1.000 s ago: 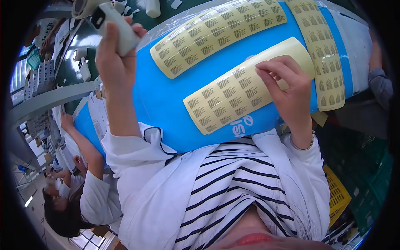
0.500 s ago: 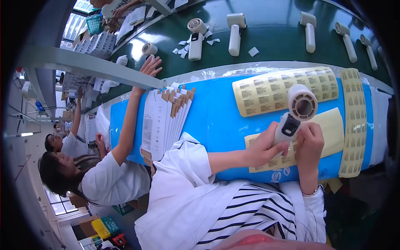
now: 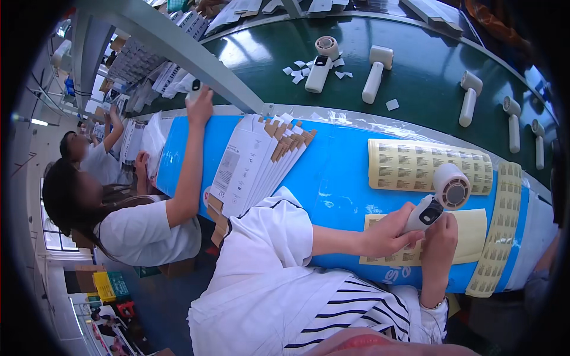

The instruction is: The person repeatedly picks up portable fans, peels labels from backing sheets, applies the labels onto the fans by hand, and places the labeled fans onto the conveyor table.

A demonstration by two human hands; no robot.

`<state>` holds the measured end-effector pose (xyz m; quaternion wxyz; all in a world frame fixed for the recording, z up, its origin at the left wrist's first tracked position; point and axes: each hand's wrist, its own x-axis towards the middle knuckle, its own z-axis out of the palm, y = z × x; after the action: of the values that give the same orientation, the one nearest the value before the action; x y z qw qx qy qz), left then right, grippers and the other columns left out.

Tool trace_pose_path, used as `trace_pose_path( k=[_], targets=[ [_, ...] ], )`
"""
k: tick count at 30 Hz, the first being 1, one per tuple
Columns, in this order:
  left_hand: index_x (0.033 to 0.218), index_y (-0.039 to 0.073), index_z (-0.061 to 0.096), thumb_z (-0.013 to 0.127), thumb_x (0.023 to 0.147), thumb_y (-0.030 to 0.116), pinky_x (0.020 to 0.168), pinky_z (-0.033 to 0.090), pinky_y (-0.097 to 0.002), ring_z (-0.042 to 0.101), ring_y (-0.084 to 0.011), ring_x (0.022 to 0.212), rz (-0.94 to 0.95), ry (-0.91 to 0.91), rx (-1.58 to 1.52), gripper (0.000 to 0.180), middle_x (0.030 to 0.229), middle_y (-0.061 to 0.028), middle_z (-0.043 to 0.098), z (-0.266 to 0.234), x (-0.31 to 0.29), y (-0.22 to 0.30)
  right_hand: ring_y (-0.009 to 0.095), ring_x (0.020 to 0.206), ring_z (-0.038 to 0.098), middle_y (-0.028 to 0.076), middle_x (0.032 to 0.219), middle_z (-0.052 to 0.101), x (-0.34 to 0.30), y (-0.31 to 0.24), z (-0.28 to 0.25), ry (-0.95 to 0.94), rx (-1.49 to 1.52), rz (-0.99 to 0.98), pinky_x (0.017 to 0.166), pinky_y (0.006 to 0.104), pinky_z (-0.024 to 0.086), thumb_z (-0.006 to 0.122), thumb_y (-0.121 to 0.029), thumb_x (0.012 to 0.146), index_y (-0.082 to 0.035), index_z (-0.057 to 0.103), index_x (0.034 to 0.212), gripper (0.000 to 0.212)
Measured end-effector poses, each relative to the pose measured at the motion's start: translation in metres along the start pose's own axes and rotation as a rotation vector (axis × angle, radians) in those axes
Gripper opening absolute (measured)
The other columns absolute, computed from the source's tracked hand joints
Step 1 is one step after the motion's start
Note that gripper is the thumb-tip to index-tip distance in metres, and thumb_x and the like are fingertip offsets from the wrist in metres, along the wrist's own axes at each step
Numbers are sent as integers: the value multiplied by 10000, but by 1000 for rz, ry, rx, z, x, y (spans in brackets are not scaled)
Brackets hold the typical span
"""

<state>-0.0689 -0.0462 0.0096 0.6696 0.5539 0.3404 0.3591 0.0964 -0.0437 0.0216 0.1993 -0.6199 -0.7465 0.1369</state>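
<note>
Fan (image 3: 446, 193) now over the sheet (image 3: 471, 236), both hands together

A second ago the left hand (image 3: 386, 238) had the fan raised well off to the left, while the right hand (image 3: 440, 238) pinched at the sheet. Now the fan is in front of the person, above the sheet, and the right hand has come up beside its handle. The left fingers are wrapped firmly round the handle, with the round head tilted up and to the right. The right fingers are curled in close at the handle's side; I cannot tell whether they touch it or have a label between them, as the tips are hidden.

For the work in hand, I judge this means attention has passed from the sheet to the handle. The sheet lies flatter than it did, printed labels on its left part and bare backing at its right end.

The other labels have stayed put on the blue table (image 3: 341, 204): a stack (image 3: 415, 161) beyond the fan and a strip (image 3: 502, 237) to the right. White cartons (image 3: 243, 169) lie fanned out to the left. Beyond, five more fans rest on the green belt (image 3: 427, 77). A co-worker's hand (image 3: 200, 108), reaching to the belt half a second ago, now grips a white device (image 3: 195, 88).
</note>
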Motion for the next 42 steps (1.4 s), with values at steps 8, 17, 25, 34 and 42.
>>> trace_pose_path(
  k=[8, 17, 25, 34, 42],
  targets=[
    [1071, 14, 368, 620, 871, 173, 667, 505, -303, 622, -174, 790, -207, 100, -320, 359, 945, -133, 574, -1, 7, 4, 100, 823, 513, 53, 957, 510, 15, 38, -20, 170, 787, 124, 676, 219, 482, 530, -59, 914, 0, 522, 949, 70],
    [1052, -38, 492, 599, 884, 210, 821, 499, -329, 605, -196, 899, -105, -82, -744, 318, 967, -141, 578, -5, 59, 114, 116, 713, 511, 81, 951, 537, 27, -16, -97, 470, 1143, -396, 667, 239, 445, 550, -97, 914, -4, 498, 975, 122],
    [1130, -111, 420, 384, 984, 180, 969, 430, -386, 554, -264, 1052, -85, -230, -1140, 327, 1092, -215, 542, -4, 60, 110, 69, 612, 453, 65, 789, 527, 31, -43, -86, 441, 908, -329, 540, 185, 341, 578, -42, 887, 48, 510, 891, 113],
    [1109, -103, 424, 392, 978, 162, 976, 423, -378, 556, -257, 1037, -147, -18, -1046, 297, 1086, -210, 541, 4, 59, 118, 70, 572, 454, 70, 777, 536, 36, -39, -82, 403, 907, -299, 511, 184, 342, 590, -27, 875, 60, 524, 886, 109],
    [1091, -75, 437, 396, 978, 153, 975, 423, -379, 552, -257, 1042, -124, -14, -1021, 258, 1088, -201, 538, 3, 61, 114, 67, 559, 458, 72, 786, 548, 38, -36, -81, 385, 931, -283, 491, 177, 335, 599, -31, 870, 65, 533, 892, 119]
  ],
)
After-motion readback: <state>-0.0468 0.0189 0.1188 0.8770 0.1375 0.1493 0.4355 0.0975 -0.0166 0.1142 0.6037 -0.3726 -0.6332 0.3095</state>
